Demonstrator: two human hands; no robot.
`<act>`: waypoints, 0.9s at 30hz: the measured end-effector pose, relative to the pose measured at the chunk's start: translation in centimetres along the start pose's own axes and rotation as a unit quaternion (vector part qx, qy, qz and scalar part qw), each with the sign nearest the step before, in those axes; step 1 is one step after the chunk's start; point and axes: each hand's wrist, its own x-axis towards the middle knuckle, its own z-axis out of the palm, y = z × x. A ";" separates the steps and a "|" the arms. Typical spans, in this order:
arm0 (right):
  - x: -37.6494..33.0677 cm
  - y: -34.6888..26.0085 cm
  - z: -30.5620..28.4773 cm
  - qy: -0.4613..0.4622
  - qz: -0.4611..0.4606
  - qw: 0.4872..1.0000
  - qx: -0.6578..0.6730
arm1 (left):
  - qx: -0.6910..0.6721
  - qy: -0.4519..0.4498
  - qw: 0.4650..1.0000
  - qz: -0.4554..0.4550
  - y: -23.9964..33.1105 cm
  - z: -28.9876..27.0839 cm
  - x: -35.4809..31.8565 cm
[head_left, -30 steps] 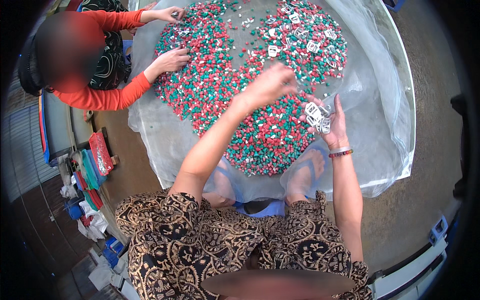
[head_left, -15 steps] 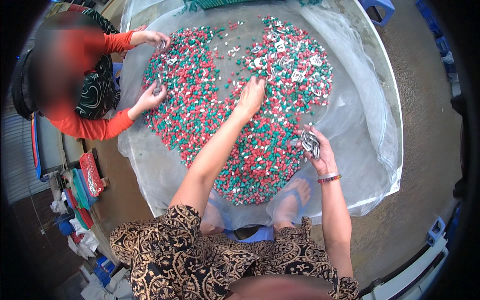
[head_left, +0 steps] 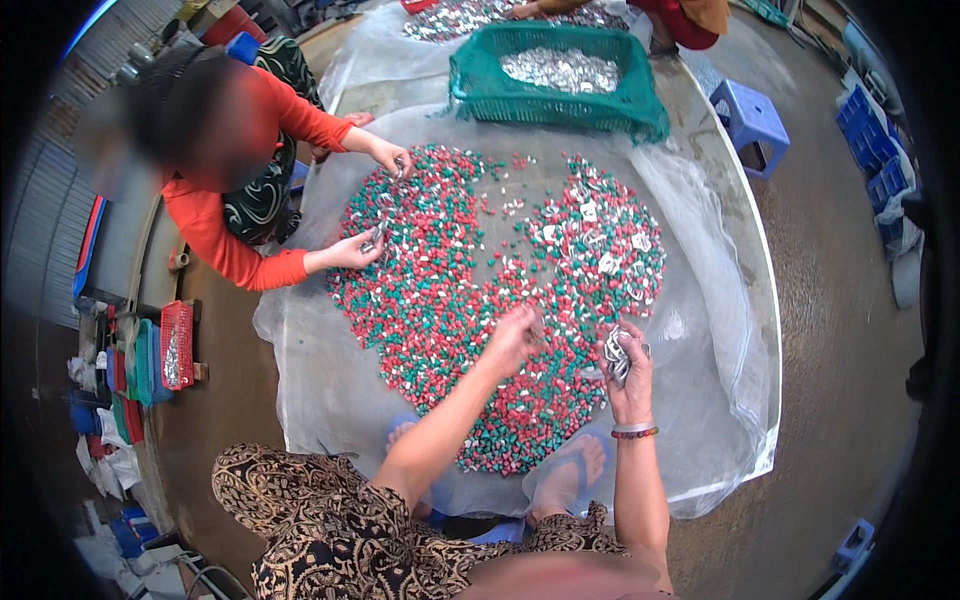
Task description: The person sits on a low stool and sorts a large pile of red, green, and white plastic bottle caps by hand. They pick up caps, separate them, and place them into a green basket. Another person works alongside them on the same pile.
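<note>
Red, green and white small chips [head_left: 440,290] lie in a wide heap on a sheer white net [head_left: 690,400], with flat silver metal buckles [head_left: 609,263] scattered over its far right part. In my right hand [head_left: 632,392], at the heap's right edge, is a bunch of silver metal buckles [head_left: 620,352]. My left hand [head_left: 512,340] hovers over the middle of the heap, its fingers pinched together. A greyish bit shows at its fingertips, too blurred to name.
At the left a person in an orange top [head_left: 230,265] holds metal pieces over the heap. A green basket [head_left: 560,110] of silver pieces stands at the far end. A blue stool [head_left: 752,125] is at the far right; a red basket [head_left: 177,345] stands left. Another person works beyond.
My view has tilted up, bringing the green basket fully into sight. My left hand has lifted from the heap and come nearer my right hand, which still holds the buckles.
</note>
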 end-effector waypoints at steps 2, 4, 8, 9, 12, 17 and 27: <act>-0.5 0.7 1.5 0.017 -0.095 0.991 -0.095 | -0.262 -0.083 0.951 -0.142 -1.5 1.5 -1.5; -1.3 2.0 2.4 -0.012 -0.228 0.938 -0.259 | -0.319 -0.098 0.920 -0.205 -3.2 3.2 -3.0; -1.7 5.1 2.8 -0.098 -0.360 0.756 -0.538 | -0.396 -0.162 0.895 -0.128 -5.2 4.6 -3.1; -1.7 5.5 2.7 -0.118 -0.359 0.706 -0.599 | -0.426 -0.201 0.876 -0.101 -5.7 4.3 -2.8; -1.6 5.7 2.9 -0.181 -0.339 0.644 -0.661 | -0.465 -0.177 0.864 -0.078 -7.3 2.9 -2.1; 0.2 1.8 3.6 -0.139 -0.418 0.663 -0.605 | -0.484 -0.067 0.868 -0.087 -4.8 4.5 2.0; 7.1 -7.6 -2.6 0.092 -0.287 0.829 -0.471 | -0.295 -0.103 0.946 0.083 25.8 16.1 18.3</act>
